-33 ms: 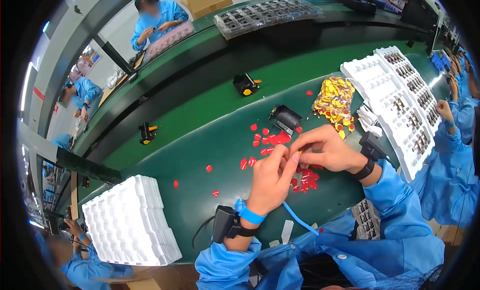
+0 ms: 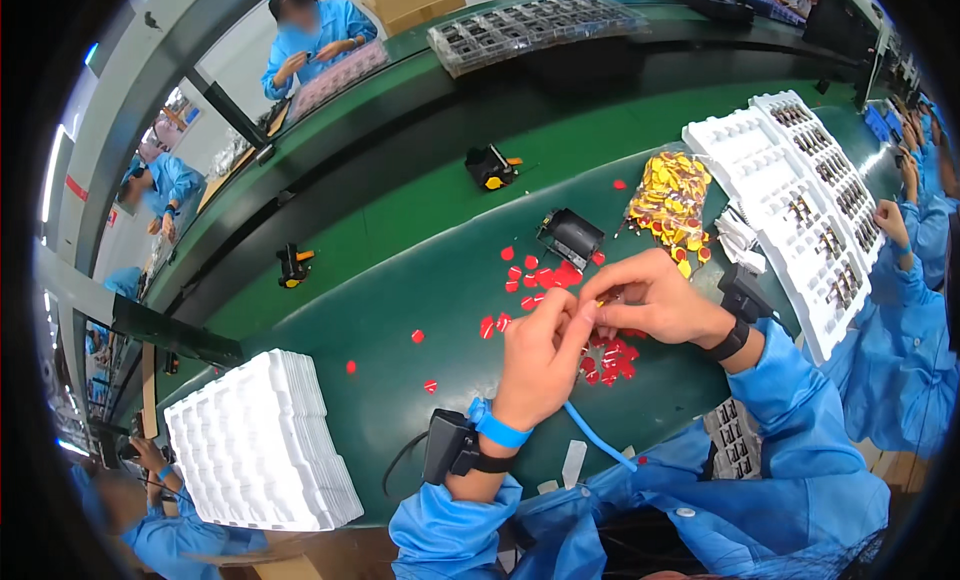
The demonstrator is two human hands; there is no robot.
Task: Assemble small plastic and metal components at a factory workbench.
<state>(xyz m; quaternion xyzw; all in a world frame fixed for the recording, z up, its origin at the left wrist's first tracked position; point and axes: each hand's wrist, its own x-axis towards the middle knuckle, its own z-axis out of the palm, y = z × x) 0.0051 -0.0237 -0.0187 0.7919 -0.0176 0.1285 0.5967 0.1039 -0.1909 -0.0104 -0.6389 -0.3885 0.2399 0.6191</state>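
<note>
In the middle of the bench my left hand (image 2: 545,358) and my right hand (image 2: 655,298) meet, fingertips pinched together. Between them a bit of a small yellow piece (image 2: 601,303) shows; the fingers cover the rest, so I cannot make out its full shape. Red rounded pieces (image 2: 612,362) lie in a loose pile just under my hands, and more red pieces (image 2: 545,278) are scattered beyond and to the left. Past my fingers rests a black box-shaped part (image 2: 570,238). A clear bag of yellow and dark red pieces (image 2: 668,192) lies open beyond my right hand, some spilling out.
White moulded trays (image 2: 250,445) are stacked at the left. Another white tray (image 2: 790,205) holding small metal parts stretches along the right. Black-and-yellow parts (image 2: 492,168) sit on the green belt (image 2: 400,220). Co-workers in blue (image 2: 318,40) work across and beside me.
</note>
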